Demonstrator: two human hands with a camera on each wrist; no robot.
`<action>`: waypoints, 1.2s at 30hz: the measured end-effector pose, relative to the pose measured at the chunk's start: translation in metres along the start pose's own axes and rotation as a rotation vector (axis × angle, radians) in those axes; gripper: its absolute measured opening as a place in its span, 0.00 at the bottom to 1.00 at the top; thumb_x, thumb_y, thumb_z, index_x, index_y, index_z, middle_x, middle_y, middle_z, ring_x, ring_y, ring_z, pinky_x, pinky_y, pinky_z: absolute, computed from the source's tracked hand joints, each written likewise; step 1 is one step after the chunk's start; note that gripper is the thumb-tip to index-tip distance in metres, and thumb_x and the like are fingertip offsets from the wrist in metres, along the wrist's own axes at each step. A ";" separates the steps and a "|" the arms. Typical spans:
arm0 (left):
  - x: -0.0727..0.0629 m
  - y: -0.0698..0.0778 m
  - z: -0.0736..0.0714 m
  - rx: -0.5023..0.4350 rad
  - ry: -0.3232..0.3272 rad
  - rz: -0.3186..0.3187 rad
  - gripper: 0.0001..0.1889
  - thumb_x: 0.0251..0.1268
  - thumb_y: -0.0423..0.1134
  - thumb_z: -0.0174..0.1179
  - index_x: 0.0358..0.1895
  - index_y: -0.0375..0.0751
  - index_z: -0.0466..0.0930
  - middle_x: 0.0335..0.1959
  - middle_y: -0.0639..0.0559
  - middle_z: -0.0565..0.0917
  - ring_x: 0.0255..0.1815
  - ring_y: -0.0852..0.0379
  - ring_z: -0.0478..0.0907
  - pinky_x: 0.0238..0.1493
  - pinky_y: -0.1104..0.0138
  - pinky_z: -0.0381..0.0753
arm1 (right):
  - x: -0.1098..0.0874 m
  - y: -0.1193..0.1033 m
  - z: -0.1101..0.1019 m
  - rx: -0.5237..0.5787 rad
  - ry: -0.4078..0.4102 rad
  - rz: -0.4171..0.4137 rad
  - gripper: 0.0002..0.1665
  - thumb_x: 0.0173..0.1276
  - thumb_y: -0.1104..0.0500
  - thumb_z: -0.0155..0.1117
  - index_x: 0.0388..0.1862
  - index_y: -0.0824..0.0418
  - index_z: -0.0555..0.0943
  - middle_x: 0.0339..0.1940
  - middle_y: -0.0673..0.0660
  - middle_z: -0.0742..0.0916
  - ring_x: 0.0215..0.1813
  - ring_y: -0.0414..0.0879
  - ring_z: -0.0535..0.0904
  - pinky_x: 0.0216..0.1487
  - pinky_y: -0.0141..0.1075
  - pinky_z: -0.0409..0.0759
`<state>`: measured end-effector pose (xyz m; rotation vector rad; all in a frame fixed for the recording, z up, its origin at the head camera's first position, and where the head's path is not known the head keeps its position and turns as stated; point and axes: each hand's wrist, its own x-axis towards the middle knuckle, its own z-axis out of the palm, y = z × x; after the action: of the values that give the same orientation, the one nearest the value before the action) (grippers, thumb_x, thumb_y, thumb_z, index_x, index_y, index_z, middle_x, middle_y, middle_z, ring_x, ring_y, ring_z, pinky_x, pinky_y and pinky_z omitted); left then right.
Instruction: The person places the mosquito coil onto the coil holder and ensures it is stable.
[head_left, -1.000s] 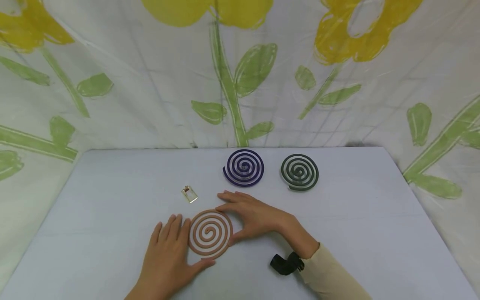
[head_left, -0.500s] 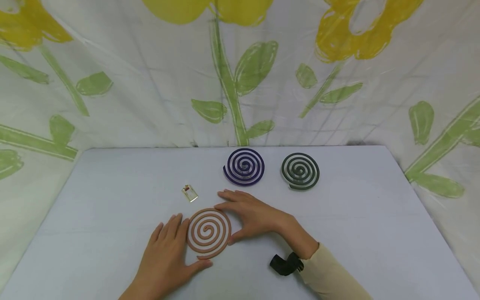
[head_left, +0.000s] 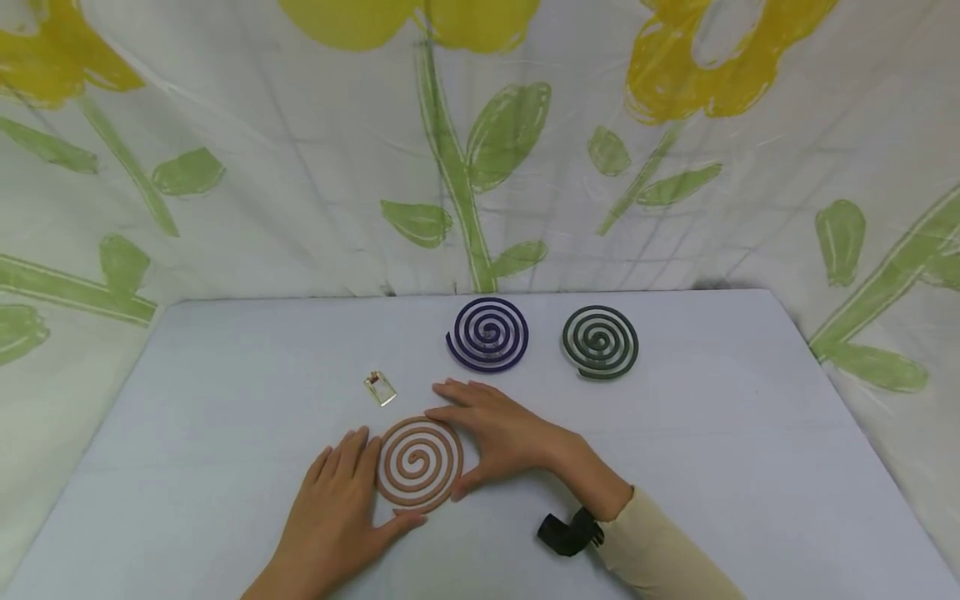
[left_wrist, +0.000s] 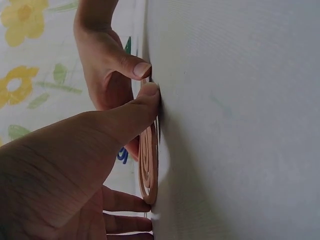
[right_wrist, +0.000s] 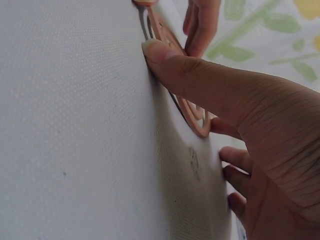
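Note:
Both hands frame a brown mosquito coil (head_left: 415, 457) low over the white table, one hand at each side. The left hand (head_left: 330, 508) holds its rim between thumb and index finger, the other fingers lying alongside. From the opposite side, the right hand (head_left: 506, 433) grips the rim, its thumb (right_wrist: 160, 52) at the near edge and index finger at the far edge. In the left wrist view the coil (left_wrist: 153, 165) shows edge-on, partly covered by the left thumb. A small gold-coloured metal coil stand (head_left: 381, 388) lies just beyond the coil.
A purple mosquito coil (head_left: 490, 333) and a dark green one (head_left: 597, 341) lie near the back edge of the white table (head_left: 712, 483). Behind the table hangs a flower-printed cloth (head_left: 315, 167). A black device (head_left: 566, 533) is worn on the right wrist.
The brown coil and both hands have shifted only slightly between them, and the coil has turned a little, its outer tail now showing by the left thumb. The other coils and stand stay put.

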<state>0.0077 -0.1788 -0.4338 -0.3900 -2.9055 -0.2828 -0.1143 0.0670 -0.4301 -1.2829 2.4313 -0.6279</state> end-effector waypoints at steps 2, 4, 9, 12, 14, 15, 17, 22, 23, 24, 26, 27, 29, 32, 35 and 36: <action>-0.001 0.000 0.000 -0.002 0.004 0.002 0.54 0.44 0.71 0.77 0.66 0.30 0.77 0.66 0.31 0.80 0.69 0.35 0.78 0.68 0.43 0.78 | 0.000 0.000 0.001 -0.001 -0.001 0.004 0.62 0.50 0.34 0.86 0.80 0.53 0.71 0.87 0.60 0.65 0.90 0.57 0.55 0.89 0.53 0.55; -0.002 -0.001 0.001 -0.004 0.003 0.001 0.54 0.44 0.71 0.77 0.66 0.31 0.77 0.66 0.31 0.80 0.69 0.35 0.78 0.67 0.43 0.78 | -0.001 -0.001 0.001 0.001 -0.001 0.001 0.62 0.50 0.34 0.86 0.80 0.53 0.71 0.87 0.60 0.65 0.89 0.57 0.56 0.89 0.53 0.55; -0.003 -0.003 0.000 -0.011 -0.002 -0.007 0.54 0.44 0.71 0.77 0.67 0.31 0.76 0.67 0.32 0.80 0.70 0.35 0.78 0.68 0.42 0.78 | 0.000 -0.002 0.000 0.005 -0.001 -0.005 0.61 0.49 0.35 0.86 0.79 0.53 0.72 0.87 0.60 0.65 0.89 0.57 0.56 0.89 0.53 0.55; -0.003 -0.003 0.000 -0.016 -0.007 -0.010 0.53 0.45 0.71 0.77 0.66 0.32 0.76 0.67 0.32 0.80 0.70 0.36 0.78 0.68 0.42 0.78 | 0.000 -0.002 0.000 0.005 -0.009 -0.002 0.61 0.50 0.36 0.86 0.80 0.53 0.72 0.87 0.60 0.65 0.90 0.57 0.55 0.90 0.53 0.54; -0.003 -0.004 -0.001 -0.019 -0.011 -0.013 0.53 0.45 0.71 0.77 0.66 0.32 0.77 0.67 0.32 0.80 0.70 0.36 0.78 0.67 0.43 0.78 | 0.001 -0.001 -0.001 0.011 -0.018 0.002 0.60 0.51 0.36 0.86 0.80 0.53 0.72 0.88 0.60 0.64 0.90 0.57 0.54 0.90 0.52 0.53; -0.002 -0.004 -0.001 -0.024 -0.014 -0.015 0.53 0.45 0.71 0.77 0.66 0.32 0.77 0.67 0.32 0.79 0.70 0.36 0.78 0.68 0.43 0.78 | 0.001 -0.001 -0.001 0.014 -0.020 0.003 0.59 0.51 0.37 0.86 0.79 0.53 0.72 0.88 0.60 0.64 0.90 0.56 0.54 0.90 0.52 0.53; -0.002 -0.004 -0.001 -0.030 -0.019 -0.018 0.52 0.45 0.70 0.77 0.66 0.31 0.77 0.67 0.32 0.79 0.70 0.37 0.78 0.68 0.43 0.79 | 0.001 -0.001 -0.001 0.018 -0.022 0.004 0.58 0.51 0.38 0.86 0.79 0.53 0.72 0.88 0.60 0.64 0.90 0.57 0.54 0.90 0.53 0.54; -0.002 -0.005 -0.002 -0.041 -0.037 -0.021 0.53 0.45 0.70 0.77 0.66 0.31 0.76 0.68 0.33 0.78 0.69 0.37 0.78 0.69 0.44 0.79 | 0.001 0.001 0.000 0.035 -0.029 0.016 0.59 0.51 0.37 0.86 0.79 0.52 0.72 0.88 0.59 0.63 0.90 0.56 0.53 0.90 0.52 0.52; -0.002 -0.006 -0.003 -0.041 -0.042 -0.020 0.53 0.45 0.70 0.78 0.66 0.31 0.76 0.69 0.34 0.79 0.69 0.37 0.78 0.69 0.44 0.79 | 0.001 0.001 0.000 0.035 -0.028 0.016 0.59 0.51 0.37 0.86 0.79 0.52 0.72 0.88 0.59 0.63 0.90 0.56 0.53 0.90 0.52 0.52; -0.002 -0.006 -0.003 -0.040 -0.046 -0.018 0.53 0.45 0.70 0.78 0.67 0.31 0.76 0.69 0.34 0.79 0.69 0.37 0.79 0.69 0.44 0.79 | 0.001 0.001 0.000 0.032 -0.026 0.015 0.59 0.51 0.37 0.86 0.79 0.52 0.72 0.88 0.59 0.63 0.90 0.55 0.53 0.90 0.52 0.53; -0.003 -0.008 -0.005 -0.043 -0.052 -0.015 0.53 0.44 0.69 0.78 0.67 0.32 0.76 0.69 0.35 0.79 0.68 0.38 0.79 0.69 0.44 0.79 | 0.001 0.002 0.000 0.022 -0.020 0.010 0.58 0.51 0.36 0.86 0.79 0.52 0.72 0.88 0.59 0.63 0.90 0.56 0.54 0.90 0.52 0.54; -0.003 -0.008 -0.005 -0.046 -0.052 -0.013 0.53 0.43 0.69 0.79 0.68 0.33 0.77 0.69 0.36 0.79 0.68 0.38 0.80 0.69 0.44 0.79 | 0.001 0.002 0.000 0.018 -0.015 0.006 0.58 0.51 0.36 0.86 0.79 0.52 0.73 0.88 0.59 0.64 0.90 0.56 0.54 0.90 0.52 0.54; -0.003 -0.009 -0.006 -0.051 -0.051 -0.009 0.53 0.43 0.68 0.79 0.68 0.34 0.77 0.69 0.36 0.79 0.68 0.38 0.80 0.69 0.44 0.79 | 0.000 0.002 -0.001 0.011 -0.011 0.003 0.58 0.51 0.36 0.86 0.79 0.52 0.73 0.87 0.59 0.65 0.90 0.56 0.55 0.89 0.53 0.55; -0.002 -0.009 -0.006 -0.063 -0.048 -0.013 0.52 0.44 0.68 0.79 0.68 0.35 0.77 0.70 0.36 0.79 0.68 0.38 0.80 0.68 0.44 0.80 | 0.000 0.001 -0.002 0.011 -0.008 0.002 0.58 0.51 0.35 0.85 0.79 0.52 0.73 0.87 0.60 0.65 0.90 0.57 0.55 0.89 0.53 0.56; -0.001 -0.009 -0.007 -0.068 -0.050 -0.026 0.51 0.44 0.68 0.79 0.67 0.35 0.78 0.70 0.36 0.79 0.68 0.37 0.80 0.66 0.44 0.81 | -0.001 0.000 -0.002 0.011 -0.010 0.006 0.59 0.51 0.35 0.85 0.79 0.51 0.73 0.88 0.59 0.65 0.90 0.56 0.55 0.89 0.53 0.55; -0.001 -0.009 -0.007 -0.069 -0.050 -0.029 0.51 0.44 0.68 0.79 0.67 0.35 0.78 0.70 0.37 0.79 0.67 0.37 0.80 0.66 0.44 0.81 | -0.001 0.000 -0.002 0.013 -0.011 0.009 0.59 0.51 0.35 0.85 0.79 0.51 0.72 0.88 0.59 0.64 0.90 0.56 0.55 0.89 0.53 0.55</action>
<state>0.0071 -0.1887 -0.4290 -0.3709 -2.9585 -0.3838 -0.1150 0.0685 -0.4283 -1.2664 2.4188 -0.6310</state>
